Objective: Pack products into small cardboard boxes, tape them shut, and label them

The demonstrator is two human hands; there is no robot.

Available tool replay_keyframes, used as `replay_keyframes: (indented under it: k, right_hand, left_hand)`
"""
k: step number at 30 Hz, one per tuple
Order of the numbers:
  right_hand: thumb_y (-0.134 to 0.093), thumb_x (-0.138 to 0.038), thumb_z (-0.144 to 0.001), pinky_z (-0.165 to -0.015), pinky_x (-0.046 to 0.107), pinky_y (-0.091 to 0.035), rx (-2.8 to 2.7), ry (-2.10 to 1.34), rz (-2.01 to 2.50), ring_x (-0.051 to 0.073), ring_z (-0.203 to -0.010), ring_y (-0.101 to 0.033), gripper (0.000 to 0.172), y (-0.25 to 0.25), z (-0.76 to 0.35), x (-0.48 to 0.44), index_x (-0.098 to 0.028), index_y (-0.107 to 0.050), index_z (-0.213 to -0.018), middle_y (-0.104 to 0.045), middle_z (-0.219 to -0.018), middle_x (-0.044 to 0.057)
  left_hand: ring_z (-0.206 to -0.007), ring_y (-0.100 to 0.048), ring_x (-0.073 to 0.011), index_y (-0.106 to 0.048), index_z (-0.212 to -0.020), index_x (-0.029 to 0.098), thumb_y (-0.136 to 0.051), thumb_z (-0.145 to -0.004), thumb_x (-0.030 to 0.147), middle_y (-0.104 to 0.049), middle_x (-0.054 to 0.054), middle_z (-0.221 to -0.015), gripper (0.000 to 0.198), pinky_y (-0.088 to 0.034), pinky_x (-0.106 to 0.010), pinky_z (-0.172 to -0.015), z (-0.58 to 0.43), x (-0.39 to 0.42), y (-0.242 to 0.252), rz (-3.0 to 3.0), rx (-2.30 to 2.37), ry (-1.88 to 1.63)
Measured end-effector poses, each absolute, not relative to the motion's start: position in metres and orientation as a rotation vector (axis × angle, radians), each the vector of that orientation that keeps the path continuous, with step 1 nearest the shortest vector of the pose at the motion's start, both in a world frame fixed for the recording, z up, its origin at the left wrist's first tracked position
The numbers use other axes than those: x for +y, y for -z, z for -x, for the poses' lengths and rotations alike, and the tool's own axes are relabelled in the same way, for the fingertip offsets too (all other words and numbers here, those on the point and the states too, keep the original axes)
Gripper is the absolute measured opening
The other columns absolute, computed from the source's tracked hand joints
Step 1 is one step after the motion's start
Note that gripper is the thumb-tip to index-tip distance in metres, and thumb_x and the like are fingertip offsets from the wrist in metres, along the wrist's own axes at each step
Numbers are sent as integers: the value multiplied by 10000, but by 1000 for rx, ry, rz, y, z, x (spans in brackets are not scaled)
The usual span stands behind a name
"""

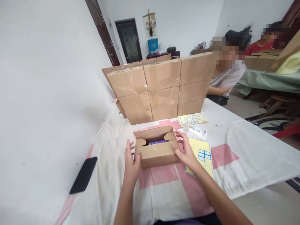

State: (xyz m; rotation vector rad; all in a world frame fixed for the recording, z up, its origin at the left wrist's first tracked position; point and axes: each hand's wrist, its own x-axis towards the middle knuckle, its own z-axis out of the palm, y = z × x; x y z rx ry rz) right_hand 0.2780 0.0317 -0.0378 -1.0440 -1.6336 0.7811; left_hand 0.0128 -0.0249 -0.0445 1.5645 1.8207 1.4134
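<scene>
Flanking small brown cardboard box with open top flaps [156,151], left hand [131,160] lies against left end, thumb at front corner; right hand [186,150] touches right end. Grip of both: fingers spread wide, flat on card, clasping nothing. Box sits on cloth-covered surface [246,147], before stacked taped brown cartons [161,87]; purple item [158,142] inside. Box probably light, walls thin, easy to dent, flaps loose. Best hold: two short ends, low, not flaps.
</scene>
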Motion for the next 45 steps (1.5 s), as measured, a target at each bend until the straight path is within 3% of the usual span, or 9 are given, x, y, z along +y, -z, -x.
replay_keyframes:
  k: [2, 4, 8, 12, 16, 25, 32, 39, 45]
  right_hand:
    - [-582, -189, -797, -1151, 555, -363, -1670, -830, 1000, 305, -1481, -306, 891, 33, -277, 41, -327, -167, -1573, -246, -1634, 111]
    - [-568, -138, -746, -1191, 556, -297, -1731, -813, 920, 296, -1503, -276, 957, 29, -276, 50, -323, -141, -1583, -256, -1636, 106]
    - [-523, -140, -802, -1091, 507, -424, -1717, -594, 851, 286, -1252, -556, 456, 32, -277, 59, -259, -564, -1241, -618, -1238, 105]
    - [-515, -200, -878, -1040, 531, -453, -1796, -454, 882, 316, -1222, -578, 237, 42, -282, 55, -256, -608, -1089, -660, -1168, 107]
    - [-513, -215, -921, -1083, 545, -414, -1864, -404, 930, 316, -1294, -545, 268, 40, -282, 45, -262, -600, -1170, -654, -1272, 112]
    - [-492, -303, -948, -1067, 561, -397, -1658, -113, 1377, 326, -1219, -546, 255, 53, -386, 72, -215, -661, -1117, -665, -1189, 120]
    - [-567, -253, -816, -859, 310, -510, -1791, -639, 1792, 221, -947, -671, 186, 55, -461, 149, -177, -730, -863, -740, -1016, 86]
    - [-648, -265, -788, -676, 265, -460, -1952, -888, 1972, 210, -820, -655, 173, 41, -459, 178, -163, -640, -649, -723, -794, 71]
    - [-664, -342, -905, -650, 294, -512, -2023, -1075, 2197, 164, -741, -640, 219, 26, -454, 188, -126, -665, -865, -696, -916, 67]
  left_hand:
    - [-1422, -466, -225, -91, -1607, 342, -440, -975, 284, -301, -118, -1649, 724, -537, -352, -993, -9, -14, 48, -1624, 1800, -1415]
    - [-1434, -449, -201, -67, -1605, 362, -427, -951, 230, -277, -97, -1663, 758, -534, -321, -990, -4, -4, 49, -1690, 1773, -1399]
    - [-1305, -551, -202, -469, -1453, 301, -405, -869, 149, -593, -76, -1392, 606, -502, -415, -1054, -1, 2, 43, -1869, 1763, -1360]
    - [-1214, -563, -279, -723, -1135, 308, -463, -881, 208, -685, -57, -1136, 377, -334, -617, -1156, -14, -6, 31, -2041, 1843, -1233]
    - [-1339, -487, -354, -633, -1325, 385, -558, -931, 355, -642, -86, -1273, 402, -125, -736, -1171, -39, -16, 19, -2235, 2021, -1001]
    - [-1449, -432, -294, -431, -1495, 398, -395, -1029, 355, -453, -53, -1573, 469, -170, -722, -1187, -43, -23, 26, -2457, 1931, -706]
    - [-1503, -347, -258, -430, -1481, 443, -301, -1049, 395, -335, -10, -1632, 453, -198, -690, -1197, -48, -23, 21, -2424, 2060, -478]
    - [-1503, -348, -237, -424, -1491, 423, -292, -1047, 410, -355, 17, -1622, 463, -192, -657, -1218, -51, -24, 20, -2371, 2108, -464]
    - [-1499, -358, -238, -448, -1473, 431, -312, -1043, 406, -395, 28, -1604, 452, -215, -641, -1217, -52, -26, 19, -2349, 2112, -488]
